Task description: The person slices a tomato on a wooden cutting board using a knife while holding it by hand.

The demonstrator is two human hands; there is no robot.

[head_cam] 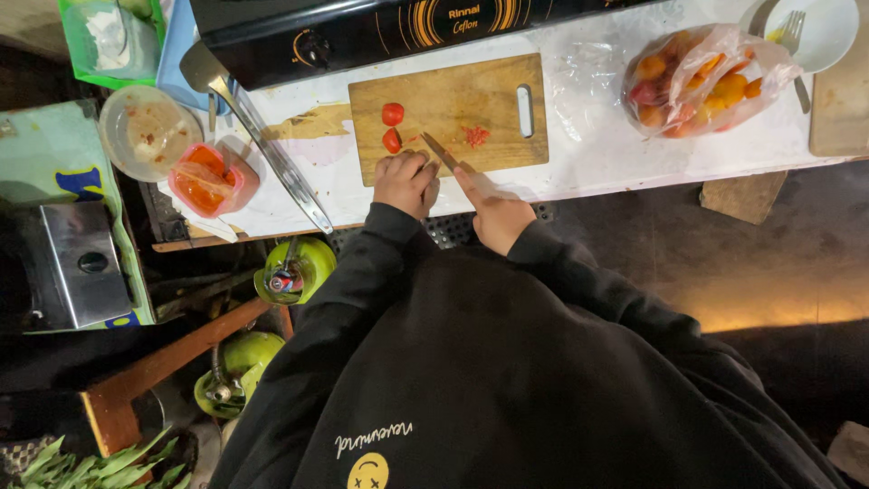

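A single head-worn camera looks steeply down over the person's own chest and black sleeves; the counter [634,154] runs across the top from ten to two o'clock; the cutting board [450,113] sits near twelve, fairly close; the floor fills three to five o'clock; green gas cylinders [294,269] lie toward eight.

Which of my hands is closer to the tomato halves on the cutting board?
Left. Your left hand is curled just below the tomato halves at the wooden cutting board's near edge. Your right hand sits farther right and lower, holding the knife.
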